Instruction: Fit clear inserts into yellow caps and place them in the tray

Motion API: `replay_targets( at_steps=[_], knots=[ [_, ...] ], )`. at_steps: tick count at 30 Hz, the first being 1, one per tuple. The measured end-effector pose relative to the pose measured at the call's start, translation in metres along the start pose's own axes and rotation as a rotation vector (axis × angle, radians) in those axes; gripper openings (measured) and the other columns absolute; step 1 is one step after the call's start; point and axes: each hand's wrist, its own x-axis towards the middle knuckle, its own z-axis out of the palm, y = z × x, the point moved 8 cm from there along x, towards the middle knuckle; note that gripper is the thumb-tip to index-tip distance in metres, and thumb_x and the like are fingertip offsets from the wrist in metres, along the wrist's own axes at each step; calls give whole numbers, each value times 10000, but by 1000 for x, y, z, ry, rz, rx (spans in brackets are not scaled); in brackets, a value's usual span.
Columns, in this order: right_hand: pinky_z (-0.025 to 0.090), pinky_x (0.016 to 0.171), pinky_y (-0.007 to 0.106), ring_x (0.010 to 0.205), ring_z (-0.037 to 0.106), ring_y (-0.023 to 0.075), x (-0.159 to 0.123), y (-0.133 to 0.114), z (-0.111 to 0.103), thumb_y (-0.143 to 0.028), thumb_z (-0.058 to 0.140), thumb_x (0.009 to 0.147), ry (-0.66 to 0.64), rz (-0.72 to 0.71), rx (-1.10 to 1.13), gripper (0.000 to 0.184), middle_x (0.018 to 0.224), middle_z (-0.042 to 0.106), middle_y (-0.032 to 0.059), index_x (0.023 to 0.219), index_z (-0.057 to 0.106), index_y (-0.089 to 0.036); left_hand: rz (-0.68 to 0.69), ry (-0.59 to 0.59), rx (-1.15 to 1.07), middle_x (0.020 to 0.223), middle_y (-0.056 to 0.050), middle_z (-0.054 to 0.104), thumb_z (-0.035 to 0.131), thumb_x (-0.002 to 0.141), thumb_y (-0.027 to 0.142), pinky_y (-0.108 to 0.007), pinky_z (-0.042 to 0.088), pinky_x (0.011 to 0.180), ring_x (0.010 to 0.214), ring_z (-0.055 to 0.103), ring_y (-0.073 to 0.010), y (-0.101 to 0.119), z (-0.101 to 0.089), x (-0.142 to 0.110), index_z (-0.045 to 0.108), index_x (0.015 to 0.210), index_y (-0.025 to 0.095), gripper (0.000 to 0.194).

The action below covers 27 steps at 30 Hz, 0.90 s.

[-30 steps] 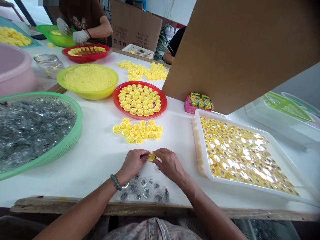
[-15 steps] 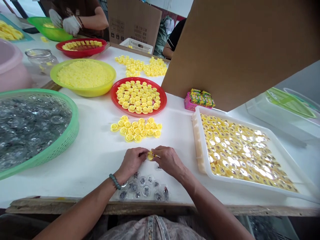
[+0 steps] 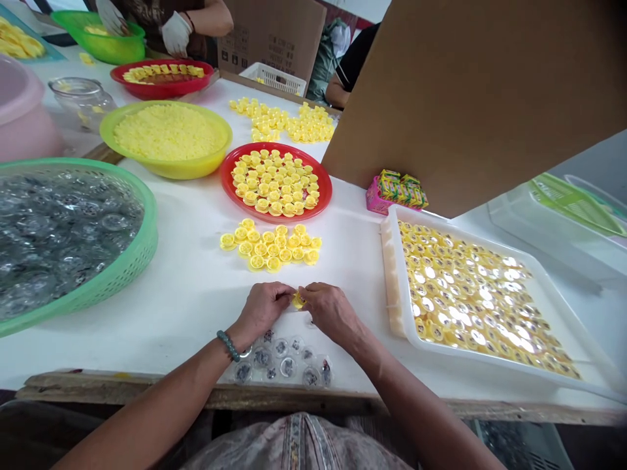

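Note:
Both my hands meet at a small round yellow plastic piece (image 3: 298, 301) just above the white table. My left hand (image 3: 264, 307), with a beaded bracelet at the wrist, pinches its left side. On the other side my right hand (image 3: 329, 310) has its fingers closed on the same piece, hiding much of it. Several clear plastic discs with dark prints (image 3: 288, 367) lie between my forearms near the table edge. Beyond my hands sits a loose group of yellow cup-like pieces (image 3: 273, 250), and behind it a red plate (image 3: 327, 189) full of similar ones.
At the right stands a white tray (image 3: 399, 287) of finished-looking yellow pieces, beside a large cardboard sheet (image 3: 441, 98). A green basket (image 3: 149, 222) of clear discs is at left, with a yellow bowl (image 3: 186, 171) behind. Across the table a co-worker's gloved hand (image 3: 176, 34) shows.
The view has shifted slightly. My hands stay closed together on the yellow piece, with small finger movements. The co-worker's gloved hands have moved apart.

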Motion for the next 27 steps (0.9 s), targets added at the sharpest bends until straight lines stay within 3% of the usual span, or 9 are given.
replay_targets(
  at_steps=[7,10,13,20,23,27],
  knots=[
    [460,660,227,783,622,148,-9,8,-7,-206,653,777,134,40,271,171,875,671,42,946,668,-198,-28,23,-13,836,-22,702,528,749,213,-292,469,719,770,622,-203,1,-1,-1,706,882,225,223],
    [463,657,235,773,622,152,-13,10,-7,-215,654,779,207,83,293,140,847,678,48,914,683,-193,-27,30,0,815,-16,698,527,742,201,-286,465,709,749,618,-194,2,-1,-2,702,869,220,217],
    [449,623,226,710,612,142,-9,9,-3,-207,655,778,173,99,263,45,724,661,27,777,698,-195,-41,28,9,811,-8,699,521,733,183,-286,466,704,742,620,-193,1,0,-1,704,854,228,224],
    [407,586,221,662,603,145,-2,8,2,-253,687,741,32,130,120,117,673,642,36,660,681,-170,-6,-2,59,858,-10,704,536,765,325,-305,482,738,808,628,-226,7,0,-3,696,821,234,193],
    [408,589,225,682,604,151,-10,7,2,-322,622,790,83,124,88,177,708,642,42,708,649,-167,-46,-8,122,934,8,698,541,767,437,-298,499,771,887,628,-238,-3,-3,0,673,918,266,264],
    [408,577,221,697,596,147,-23,10,2,-334,573,778,195,145,31,166,739,635,24,752,596,-172,-109,-47,207,895,29,704,547,732,525,-285,546,703,854,652,-233,-33,-3,9,601,1087,293,427]
  ],
)
